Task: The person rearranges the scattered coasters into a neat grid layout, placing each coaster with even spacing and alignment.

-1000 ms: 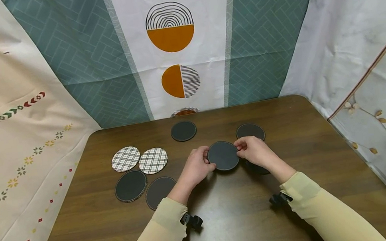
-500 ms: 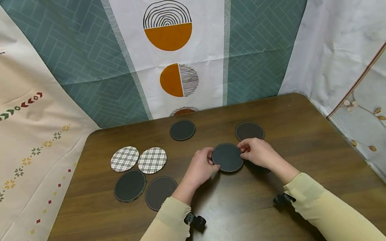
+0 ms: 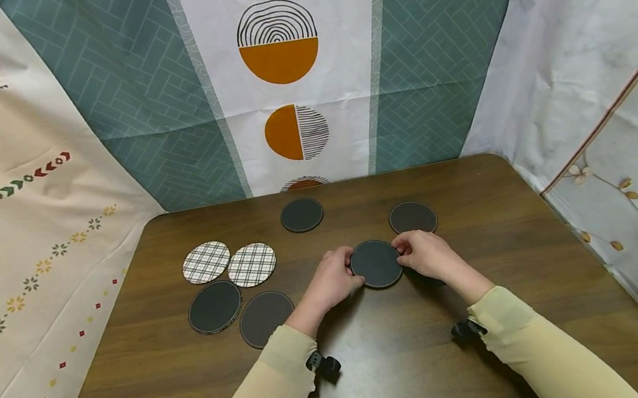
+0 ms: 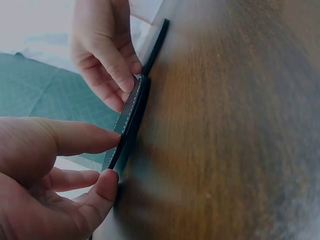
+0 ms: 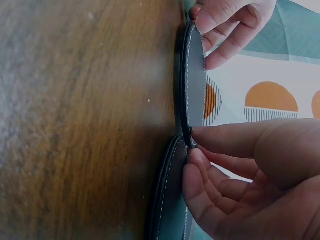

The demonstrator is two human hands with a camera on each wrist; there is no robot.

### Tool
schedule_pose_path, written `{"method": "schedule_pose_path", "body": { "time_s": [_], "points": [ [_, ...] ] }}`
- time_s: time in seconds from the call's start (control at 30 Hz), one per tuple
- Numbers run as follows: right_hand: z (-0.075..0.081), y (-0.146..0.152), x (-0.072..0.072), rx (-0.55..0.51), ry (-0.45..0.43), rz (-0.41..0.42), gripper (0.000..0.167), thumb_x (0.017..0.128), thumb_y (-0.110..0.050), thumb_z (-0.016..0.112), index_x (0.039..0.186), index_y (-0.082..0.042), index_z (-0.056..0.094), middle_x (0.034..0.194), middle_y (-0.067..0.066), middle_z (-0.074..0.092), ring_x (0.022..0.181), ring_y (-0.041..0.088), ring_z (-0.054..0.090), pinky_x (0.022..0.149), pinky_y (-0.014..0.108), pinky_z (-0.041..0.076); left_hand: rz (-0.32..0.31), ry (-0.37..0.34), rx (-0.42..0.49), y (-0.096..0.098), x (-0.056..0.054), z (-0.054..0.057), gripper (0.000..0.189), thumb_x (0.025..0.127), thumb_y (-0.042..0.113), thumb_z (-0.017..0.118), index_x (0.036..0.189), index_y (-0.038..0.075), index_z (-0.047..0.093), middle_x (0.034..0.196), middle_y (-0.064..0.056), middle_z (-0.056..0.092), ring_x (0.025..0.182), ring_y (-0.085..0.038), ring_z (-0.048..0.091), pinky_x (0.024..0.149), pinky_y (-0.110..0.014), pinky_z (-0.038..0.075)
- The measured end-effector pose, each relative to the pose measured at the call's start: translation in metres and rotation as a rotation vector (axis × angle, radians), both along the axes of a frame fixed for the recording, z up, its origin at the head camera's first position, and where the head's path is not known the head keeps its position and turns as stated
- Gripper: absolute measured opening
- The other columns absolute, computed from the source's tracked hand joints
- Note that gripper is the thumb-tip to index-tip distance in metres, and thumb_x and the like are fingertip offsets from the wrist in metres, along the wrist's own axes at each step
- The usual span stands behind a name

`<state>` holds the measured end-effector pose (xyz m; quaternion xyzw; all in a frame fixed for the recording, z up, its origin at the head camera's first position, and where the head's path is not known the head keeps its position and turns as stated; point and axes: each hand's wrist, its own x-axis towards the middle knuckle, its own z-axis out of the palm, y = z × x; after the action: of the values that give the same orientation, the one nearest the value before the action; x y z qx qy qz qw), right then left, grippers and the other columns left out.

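A round black coaster (image 3: 375, 264) with pale stitching round its edge is held between both hands, low over the table. My left hand (image 3: 333, 279) grips its left rim, thumb toward the near side. On the opposite rim, my right hand (image 3: 429, 254) pinches the edge with thumb and fingers. The right wrist view has the held coaster (image 5: 195, 80) edge-on, with another dark stitched coaster (image 5: 172, 195) overlapping it near the right fingertips. In the head view that second coaster is mostly hidden beneath the right hand.
Two plaid coasters (image 3: 252, 265) lie at the left of the wooden table (image 3: 138, 380). Nearer are a black coaster (image 3: 215, 307) and a dark brown one (image 3: 266, 319). At the back lie a dark coaster (image 3: 302, 215) and another dark coaster (image 3: 413, 217). Patterned cloths hang around the table.
Both hands have carried the coaster slightly to the right, then a little toward the body, keeping hold of it throughout. The other coasters have stayed in place.
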<state>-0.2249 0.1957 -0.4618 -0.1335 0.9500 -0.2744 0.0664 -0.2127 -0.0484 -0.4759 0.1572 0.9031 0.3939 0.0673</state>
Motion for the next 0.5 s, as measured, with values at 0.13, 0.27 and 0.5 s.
{"method": "schedule_pose_path", "body": {
  "time_s": [0.13,0.27,0.5],
  "points": [
    [-0.0011,0.0002,-0.0002,-0.007,-0.003,0.001,0.031,0.097,-0.005,0.081,0.127,0.002,0.077,0.11,0.01,0.077,0.102,0.027,0.073,0.099,0.054,0.053,-0.004,0.017,-0.024,0.0007,0.0001,-0.0002,0.058,0.085,0.004,0.091,0.135,-0.011,0.065,0.106,-0.015,0.067,0.104,-0.026,0.06,0.091,-0.038,0.053],
    [-0.0017,0.001,0.0004,-0.024,-0.008,-0.008,0.031,0.097,-0.005,0.082,0.127,0.001,0.077,0.112,0.01,0.076,0.103,0.027,0.073,0.099,0.053,0.053,-0.006,0.015,-0.04,0.0004,0.0007,-0.0009,0.06,0.085,0.004,0.091,0.136,-0.011,0.064,0.108,-0.016,0.066,0.103,-0.026,0.06,0.09,-0.038,0.053],
    [-0.0034,0.0036,0.0029,-0.03,-0.009,-0.007,0.029,0.097,-0.006,0.083,0.125,-0.001,0.079,0.114,0.012,0.068,0.102,0.028,0.071,0.093,0.052,0.055,-0.03,-0.009,-0.053,-0.0007,0.0009,0.0006,0.059,0.087,0.004,0.091,0.137,-0.011,0.064,0.114,-0.017,0.064,0.103,-0.024,0.06,0.093,-0.038,0.053]
  ]
}}
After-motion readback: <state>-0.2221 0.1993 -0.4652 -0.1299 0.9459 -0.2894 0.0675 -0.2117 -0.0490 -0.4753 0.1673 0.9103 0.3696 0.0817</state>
